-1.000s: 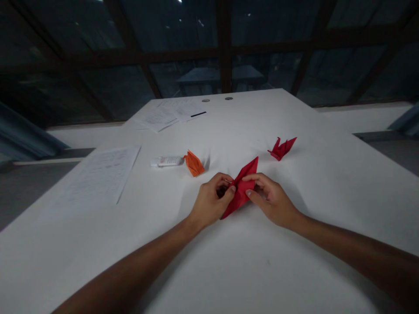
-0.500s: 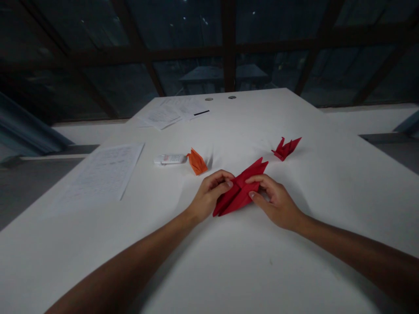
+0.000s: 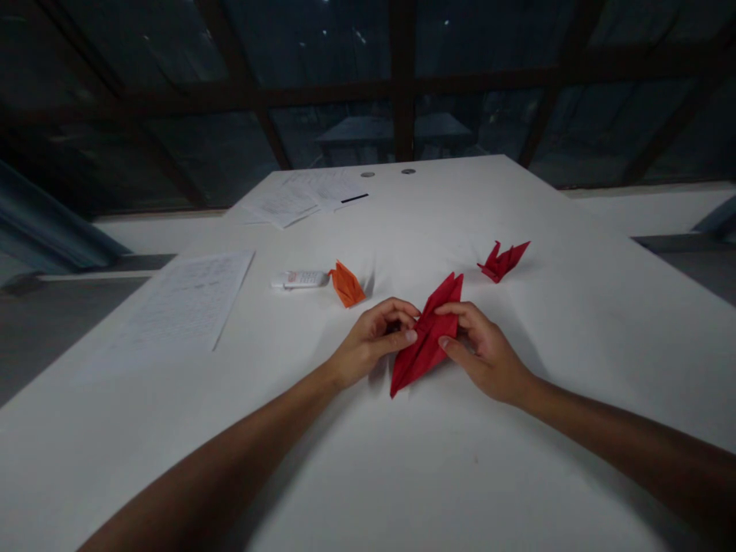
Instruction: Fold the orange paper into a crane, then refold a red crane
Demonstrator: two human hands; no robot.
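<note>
A folded red origami paper (image 3: 424, 345), long and pointed at both ends, is held slantwise just over the white table (image 3: 368, 475). My right hand (image 3: 486, 353) pinches its right edge between thumb and fingers. On the other side, my left hand (image 3: 373, 341) has its thumb and curled fingers closed at the paper's left edge. Beyond my left hand stands an orange paper crane (image 3: 347, 285). A smaller red paper crane (image 3: 501, 262) sits farther back on the right.
Left of the orange crane lies a white tube-like item (image 3: 299, 280) with print. A written sheet (image 3: 178, 307) is at the left; more papers (image 3: 293, 199) and a black pen-like strip (image 3: 354, 198) lie farther back. Two round discs (image 3: 408, 171) sit near the far edge.
The red folded paper has turned steeper, its lower tip swinging right and toward me. My left hand has shifted slightly right along its edge. The right hand keeps its pinch.
</note>
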